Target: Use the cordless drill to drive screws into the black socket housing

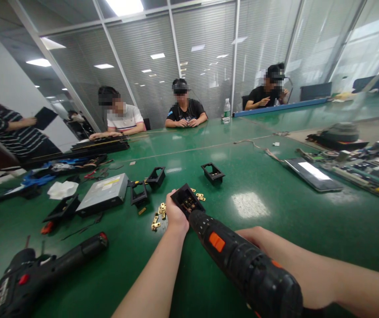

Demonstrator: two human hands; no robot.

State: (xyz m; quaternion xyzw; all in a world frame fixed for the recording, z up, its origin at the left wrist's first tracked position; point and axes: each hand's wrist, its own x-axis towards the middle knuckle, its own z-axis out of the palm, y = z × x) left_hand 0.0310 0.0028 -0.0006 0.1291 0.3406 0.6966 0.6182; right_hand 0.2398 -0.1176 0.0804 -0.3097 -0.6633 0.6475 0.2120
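Note:
My left hand (pixel 175 212) is closed around the side of a black plastic socket housing (pixel 196 195), tilted with its opening up. Brass parts show inside the cavity. A black cordless drill (pixel 242 260) with orange switches points its nose at the near edge of that housing. Behind the drill body, my right hand (pixel 259 240) grips it; most of the fingers are hidden. Whether the bit touches anything inside cannot be seen. Small brass strips (pixel 161 211) lie loose beside my left wrist, with others just behind the housing.
More black housings (pixel 213 173) stand beyond my hands. To the left are a silver disc drive (pixel 103 194) and a second power driver (pixel 27 278). A phone-like device (pixel 313 174) and circuit boards (pixel 371 170) lie right. Several people sit or stand across the green table (pixel 189 152).

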